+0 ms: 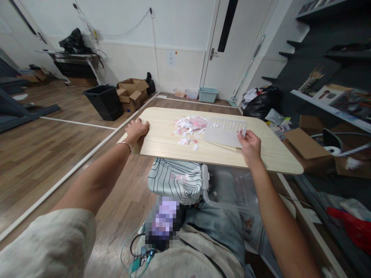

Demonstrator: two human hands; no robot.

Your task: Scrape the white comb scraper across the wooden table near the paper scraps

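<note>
A light wood tabletop (162, 144) stretches across in front of me. My left hand (137, 130) is closed round its left edge, fingers curled over the top. At the right, my right hand (249, 146) pinches the corner of a translucent white plastic sheet (217, 136) with a row of slots along its far part. The sheet is tilted a little above the table, its shadow underneath. Left of it lies a heap of white and pink paper scraps (189, 124). Several loose scraps (184, 141) are scattered nearer to me.
A clear plastic bin (232, 189) sits beneath the table's near edge, beside a patterned cushion-like seat (174, 181) with scraps on it. A black bin (104, 103) and cardboard boxes (131, 94) stand at the left. Shelves and an open box (308, 144) are at the right.
</note>
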